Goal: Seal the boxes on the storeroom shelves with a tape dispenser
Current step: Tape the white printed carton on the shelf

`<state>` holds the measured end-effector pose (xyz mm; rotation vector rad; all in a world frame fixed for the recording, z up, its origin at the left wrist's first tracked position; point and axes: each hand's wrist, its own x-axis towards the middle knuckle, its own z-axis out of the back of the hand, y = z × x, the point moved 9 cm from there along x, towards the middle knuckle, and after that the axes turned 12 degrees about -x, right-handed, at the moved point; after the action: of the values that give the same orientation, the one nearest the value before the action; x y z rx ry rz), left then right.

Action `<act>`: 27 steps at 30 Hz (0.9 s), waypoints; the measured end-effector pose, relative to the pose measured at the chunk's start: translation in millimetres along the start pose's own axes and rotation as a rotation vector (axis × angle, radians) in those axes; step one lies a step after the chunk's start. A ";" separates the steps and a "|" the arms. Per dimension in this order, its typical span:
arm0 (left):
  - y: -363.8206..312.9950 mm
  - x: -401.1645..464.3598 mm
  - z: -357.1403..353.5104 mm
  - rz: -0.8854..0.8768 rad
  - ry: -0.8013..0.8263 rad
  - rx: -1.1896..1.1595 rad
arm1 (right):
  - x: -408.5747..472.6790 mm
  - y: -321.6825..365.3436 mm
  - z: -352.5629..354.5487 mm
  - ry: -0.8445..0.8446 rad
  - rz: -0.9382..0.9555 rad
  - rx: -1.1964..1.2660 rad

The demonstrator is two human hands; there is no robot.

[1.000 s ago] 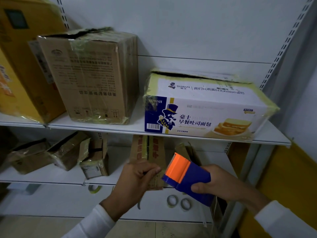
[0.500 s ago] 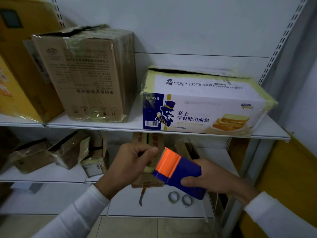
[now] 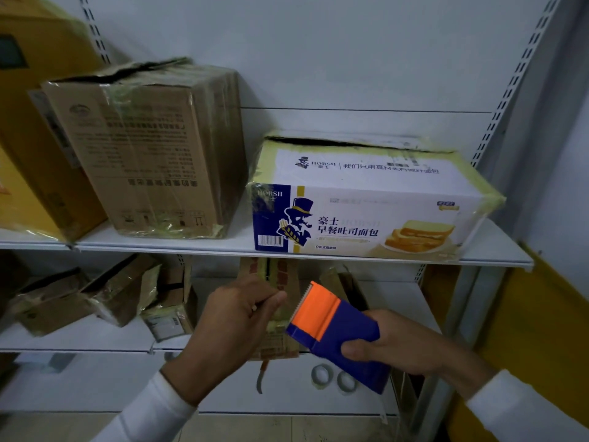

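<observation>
My right hand (image 3: 411, 342) grips a blue tape dispenser (image 3: 338, 336) with an orange front and a toothed blade, held below the upper shelf. My left hand (image 3: 232, 327) sits just left of the blade with fingers curled, thumb and forefinger pinched together near the tape end; the tape itself is too faint to see. On the upper shelf (image 3: 242, 245) lies a white and blue bread box (image 3: 366, 205) wrapped in yellowish tape, its top flap gaping at the back. Left of it stands a brown carton (image 3: 149, 151), printed upside down, its top flap lifted.
A yellow box (image 3: 28, 129) fills the far left of the upper shelf. Crumpled small cartons (image 3: 105, 298) lie on the middle shelf, and a tall brown box (image 3: 274, 282) stands behind my hands. Two tape rolls (image 3: 333, 376) rest on the bottom shelf. A yellow panel (image 3: 522, 339) stands right.
Both hands with the dispenser have held almost the same place under the shelf. The view has shifted slightly. My left fingers stay pinched beside the blade.
</observation>
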<state>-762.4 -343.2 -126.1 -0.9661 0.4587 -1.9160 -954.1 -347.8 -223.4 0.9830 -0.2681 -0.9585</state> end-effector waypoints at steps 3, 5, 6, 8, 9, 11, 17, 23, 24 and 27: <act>-5.5 5.9 -0.8 0.011 -0.064 -0.011 | -8.1 0.6 5.6 0.010 0.000 0.029; -14.9 10.0 -4.9 -0.005 -0.067 -0.047 | -14.2 2.0 18.1 -0.002 -0.007 0.065; -21.8 13.3 -4.7 -0.022 -0.073 -0.068 | -17.1 4.4 27.1 -0.009 -0.006 0.074; -32.6 24.4 2.7 -0.022 -0.120 -0.159 | -20.6 12.9 49.5 -0.024 0.016 0.075; -34.9 32.3 8.3 0.006 -0.152 -0.236 | -21.5 19.7 62.9 -0.033 0.035 0.064; -38.1 53.1 18.8 0.045 -0.194 -0.365 | -20.6 39.9 93.6 -0.063 0.067 0.005; -43.3 132.1 54.1 0.012 -0.238 -0.394 | 5.1 108.4 183.8 -0.107 0.033 -0.240; -32.6 204.8 87.3 -0.042 -0.251 -0.432 | 39.9 153.9 248.7 -0.199 -0.068 -0.392; -28.3 213.5 90.3 -0.044 -0.255 -0.446 | 45.2 158.5 255.0 -0.205 -0.080 -0.406; -10.1 233.2 91.7 -0.024 -0.268 -0.472 | 61.0 165.4 267.2 -0.232 -0.115 -0.441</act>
<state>-761.2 -531.1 40.1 -1.5154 0.7600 -1.6957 -982.6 -518.4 45.9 0.4870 -0.1824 -1.1779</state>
